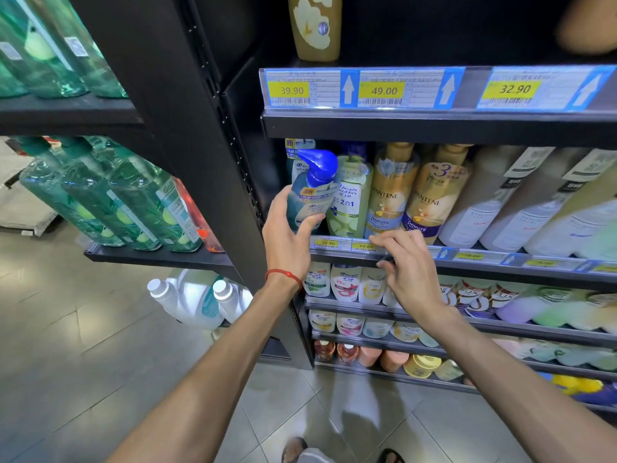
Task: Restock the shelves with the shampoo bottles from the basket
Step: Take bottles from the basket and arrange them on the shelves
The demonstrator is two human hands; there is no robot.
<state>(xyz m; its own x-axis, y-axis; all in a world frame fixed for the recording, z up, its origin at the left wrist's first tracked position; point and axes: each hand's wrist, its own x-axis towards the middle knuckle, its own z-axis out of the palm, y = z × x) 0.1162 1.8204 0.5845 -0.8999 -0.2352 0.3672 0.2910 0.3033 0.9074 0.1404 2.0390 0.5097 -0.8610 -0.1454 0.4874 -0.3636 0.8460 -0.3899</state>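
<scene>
My left hand grips a shampoo bottle with a blue pump top, holding it upright at the left end of the middle shelf. Another bottle of the same kind stands just behind it. My right hand hovers with spread fingers at the shelf's price strip, below a green bottle and two gold Pantene bottles. It holds nothing. No basket is in view.
White bottles fill the right of the middle shelf. The upper shelf holds one tan bottle. Lower shelves carry small bottles. A black upright separates green bottles at left. Jugs stand on the tiled floor.
</scene>
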